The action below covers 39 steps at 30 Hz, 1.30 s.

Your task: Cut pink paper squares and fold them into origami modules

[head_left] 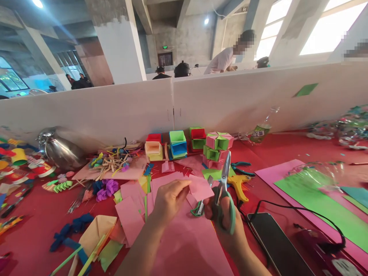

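Observation:
Between finger and thumb of my left hand (170, 197) is a small piece of pink paper (201, 186), raised above the table. My right hand (230, 230) has its fingers through the green handles of a pair of scissors (225, 170), whose blades point up and look closed. The right fingers also reach the paper's near corner; whether they grip it I cannot tell. Beneath both hands lies a large pink sheet (189, 245). A small item with a green cord (198, 209) rests there, partly hidden.
Folded paper boxes (178, 143) stand along the white partition (115, 111). To the right are a yellow glue gun (240, 186), pliers (243, 168), a black phone (277, 241) with a cable, and green sheets (319, 199). Cut pink pieces (129, 218), craft sticks (115, 163) and a metal jug (61, 151) lie left.

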Each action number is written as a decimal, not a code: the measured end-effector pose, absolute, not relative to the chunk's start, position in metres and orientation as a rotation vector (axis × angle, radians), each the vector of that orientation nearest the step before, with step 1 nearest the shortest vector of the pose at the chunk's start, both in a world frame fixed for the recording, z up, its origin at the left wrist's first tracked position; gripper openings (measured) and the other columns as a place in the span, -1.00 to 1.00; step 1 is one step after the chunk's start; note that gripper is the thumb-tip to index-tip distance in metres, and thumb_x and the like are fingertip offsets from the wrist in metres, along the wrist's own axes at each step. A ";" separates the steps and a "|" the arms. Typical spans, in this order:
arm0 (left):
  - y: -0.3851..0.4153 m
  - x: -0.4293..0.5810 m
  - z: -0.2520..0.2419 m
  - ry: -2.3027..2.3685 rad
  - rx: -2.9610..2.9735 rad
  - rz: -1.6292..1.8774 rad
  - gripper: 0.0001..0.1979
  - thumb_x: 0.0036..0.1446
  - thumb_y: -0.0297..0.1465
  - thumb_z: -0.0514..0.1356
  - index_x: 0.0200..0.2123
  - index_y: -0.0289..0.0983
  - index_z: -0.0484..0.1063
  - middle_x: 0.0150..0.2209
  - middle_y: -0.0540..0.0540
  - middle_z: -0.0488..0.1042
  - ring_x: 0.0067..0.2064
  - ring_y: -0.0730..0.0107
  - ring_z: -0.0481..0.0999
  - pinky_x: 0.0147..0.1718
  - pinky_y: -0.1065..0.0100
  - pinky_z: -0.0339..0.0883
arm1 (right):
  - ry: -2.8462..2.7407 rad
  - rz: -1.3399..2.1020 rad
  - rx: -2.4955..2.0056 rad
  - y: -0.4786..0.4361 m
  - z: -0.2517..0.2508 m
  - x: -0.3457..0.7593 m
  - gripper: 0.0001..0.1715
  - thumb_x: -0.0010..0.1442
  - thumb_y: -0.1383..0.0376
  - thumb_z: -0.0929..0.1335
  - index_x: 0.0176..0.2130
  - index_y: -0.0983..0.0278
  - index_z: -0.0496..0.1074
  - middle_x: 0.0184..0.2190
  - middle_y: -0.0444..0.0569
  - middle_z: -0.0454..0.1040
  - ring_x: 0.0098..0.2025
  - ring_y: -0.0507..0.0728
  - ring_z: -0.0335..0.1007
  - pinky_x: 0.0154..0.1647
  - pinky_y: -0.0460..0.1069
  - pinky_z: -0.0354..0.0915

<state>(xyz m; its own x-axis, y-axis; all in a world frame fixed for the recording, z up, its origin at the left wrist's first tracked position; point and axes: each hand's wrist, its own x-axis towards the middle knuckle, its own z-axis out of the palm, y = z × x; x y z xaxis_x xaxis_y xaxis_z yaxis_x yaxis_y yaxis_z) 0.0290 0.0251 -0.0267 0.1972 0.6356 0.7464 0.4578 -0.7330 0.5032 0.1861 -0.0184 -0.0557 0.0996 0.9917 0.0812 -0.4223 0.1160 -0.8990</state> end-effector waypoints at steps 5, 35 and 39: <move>0.026 0.047 -0.043 0.960 2.282 1.515 -0.81 0.16 -0.53 0.09 -0.23 -0.22 0.46 -0.31 -0.08 0.59 -0.29 0.43 0.58 -0.25 0.46 0.44 | -0.806 1.196 -1.096 -0.018 -0.048 0.190 -0.56 -0.06 0.02 0.44 -0.50 0.24 0.22 -0.65 -0.22 0.23 -0.61 -0.01 0.17 -0.58 -0.10 0.13; 0.040 0.002 -0.016 1.117 0.976 1.647 -0.75 -0.10 -0.22 0.32 -0.49 -0.32 0.52 -0.58 -0.01 0.49 -0.52 0.49 0.45 -0.49 0.47 0.38 | -1.750 1.114 -1.339 -0.021 -0.067 0.183 -0.62 -0.06 0.21 0.44 -0.42 0.22 0.14 -0.58 -0.28 0.09 -0.53 -0.03 -0.07 -0.54 -0.11 -0.01; 0.037 0.009 -0.017 1.114 1.005 1.600 -0.74 -0.09 -0.21 0.31 -0.50 -0.33 0.52 -0.60 0.00 0.47 -0.54 0.49 0.43 -0.48 0.45 0.38 | -1.725 1.055 -1.325 -0.021 -0.065 0.183 -0.63 -0.07 0.20 0.44 -0.44 0.23 0.17 -0.58 -0.27 0.09 -0.53 -0.03 -0.06 -0.55 -0.11 0.00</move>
